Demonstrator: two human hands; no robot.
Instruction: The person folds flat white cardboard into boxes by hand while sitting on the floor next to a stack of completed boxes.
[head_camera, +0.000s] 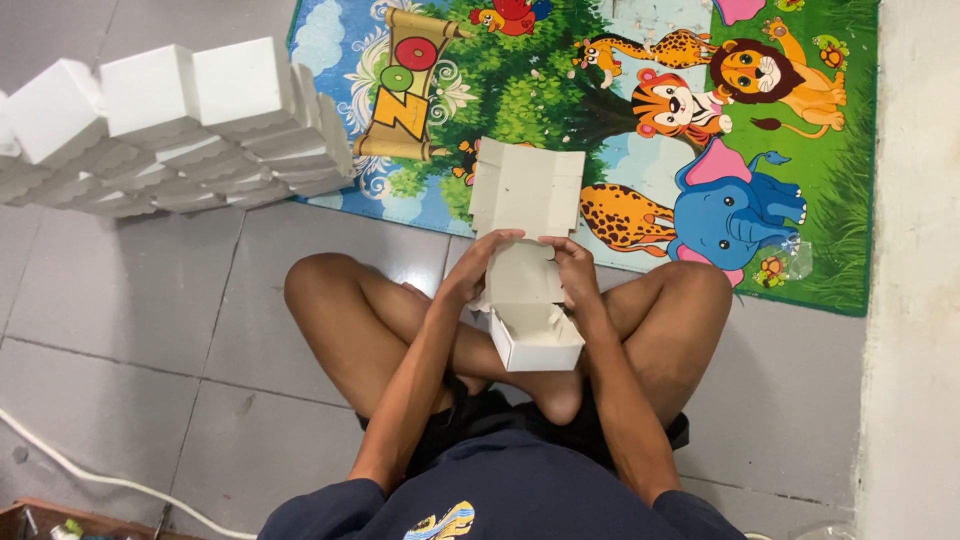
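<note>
Hands meet at the middle of the head view, both on one half-folded white box held over the crossed legs. Left hand grips the box's left side, fingers curled over its top edge; right hand grips the right side the same way. The box's lid flap stands open toward 12 o'clock, reaching over the edge of the mat; its finished tray end points to 6 o'clock.

At 10 o'clock a stack of folded white boxes leans in rows on the tiled floor; four fronts show on top, the rest too overlapped to count. Bare floor lies open at 9 o'clock between stack and knee. A white cable runs at 8 o'clock. A pale wall bounds 3 o'clock.
</note>
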